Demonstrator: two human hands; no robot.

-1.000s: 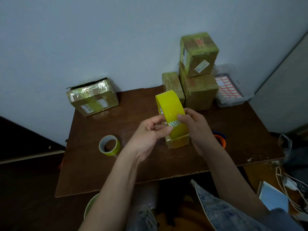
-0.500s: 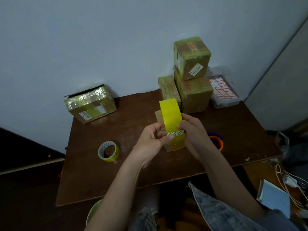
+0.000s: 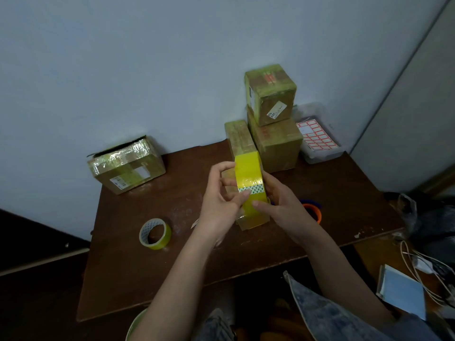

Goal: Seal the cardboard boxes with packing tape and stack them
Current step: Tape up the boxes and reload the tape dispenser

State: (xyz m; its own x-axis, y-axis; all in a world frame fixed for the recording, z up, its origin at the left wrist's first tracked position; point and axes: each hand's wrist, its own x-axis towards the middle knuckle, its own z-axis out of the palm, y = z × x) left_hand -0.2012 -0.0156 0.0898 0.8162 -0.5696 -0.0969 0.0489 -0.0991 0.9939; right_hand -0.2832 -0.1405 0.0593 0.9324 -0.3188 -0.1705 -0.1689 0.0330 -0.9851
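I'm holding the yellow tape roll point(image 3: 248, 178) up on edge between both hands, over the middle of the desk point(image 3: 138, 267), with its hole pointing left-right and the tread facing me. A patterned strip across the tread looks like the starter tab. My left hand point(image 3: 219, 205) grips the roll from the left, thumb tip on that strip, seemingly picking for the free end. My right hand point(image 3: 283, 205) clasps the roll's right side, fingers curled round the near edge.

Directly under the roll, partly hidden, sits a small box point(image 3: 253, 219) on the desk, already shiny with tape. It lies just below and slightly beyond the hands, both about equally close, so tape pulled down would land on it. I can't tell its long axis.

Far right by the wall: a stack point(image 3: 273, 119) of two taped boxes, with a slim box point(image 3: 240, 140) standing against its left side. Far left, a bigger box point(image 3: 125, 166) with its flap ajar, probably unsealed yet. Near left lies a spare roll point(image 3: 155, 233). An orange ring point(image 3: 314, 211) peeks out right of my right hand. A clear tub point(image 3: 320, 153) in the far right corner holds red-bordered label sheets.
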